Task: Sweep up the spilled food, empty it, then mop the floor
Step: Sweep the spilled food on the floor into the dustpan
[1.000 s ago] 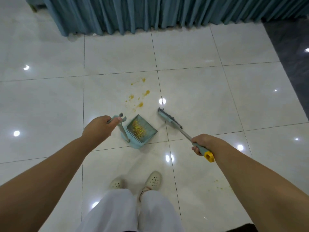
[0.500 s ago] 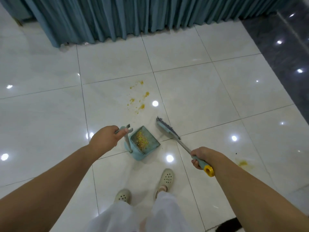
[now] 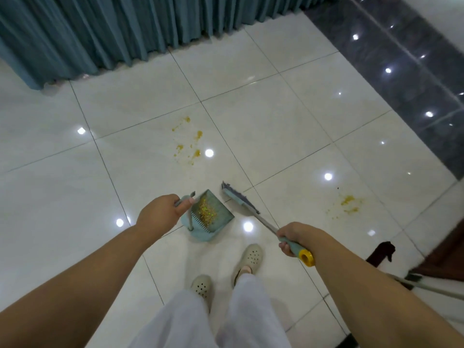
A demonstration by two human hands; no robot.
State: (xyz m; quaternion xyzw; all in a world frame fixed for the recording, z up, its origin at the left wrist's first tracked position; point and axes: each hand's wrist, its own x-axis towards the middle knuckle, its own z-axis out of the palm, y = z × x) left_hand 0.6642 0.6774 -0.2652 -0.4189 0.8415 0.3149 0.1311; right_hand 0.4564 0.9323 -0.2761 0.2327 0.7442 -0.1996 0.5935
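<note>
What moved: The view has swung to the right since the earlier pictures. A second yellow mess now shows on the right, and the feet have stepped. The pan and the brush have stayed in the same two hands.

Left hand: The left hand [image 3: 160, 214] is wrapped around the top of the long grey handle [image 3: 187, 197] of the dustpan. It holds on tight.

Dustpan: The pale blue plastic dustpan with comb teeth [image 3: 221, 217] sits just below and to the right of that grip. It looks to be resting on the shiny white tile floor [image 3: 263, 116].

Food in the pan: A small heap of yellow crumbs [image 3: 206, 211] lies inside the pan. That part is swept.

Food ahead: Yellow spots and smears [image 3: 188, 143] are still on the floor, well past the left grip, toward the blue-green curtain [image 3: 120, 31].

Broom: The flat blue-grey broom head [image 3: 240, 199] is up and to the left of the right grip, just beside the pan. I cannot tell if it touches the floor.

Right hand: The right hand [image 3: 296, 238] is closed around the blue broom handle with the yellow end cap [image 3: 306, 257].

Food on the right: Another patch of yellow crumbs [image 3: 347, 202] lies up and to the right of that grip, well apart from the broom.

How far along: I think the sweeping is only partly done. Two messy spots are left. Then the pan must be emptied and the floor mopped.

Mop: A grey pole [image 3: 431, 288] lies at the far right. It may be the mop, but I cannot tell.
</note>
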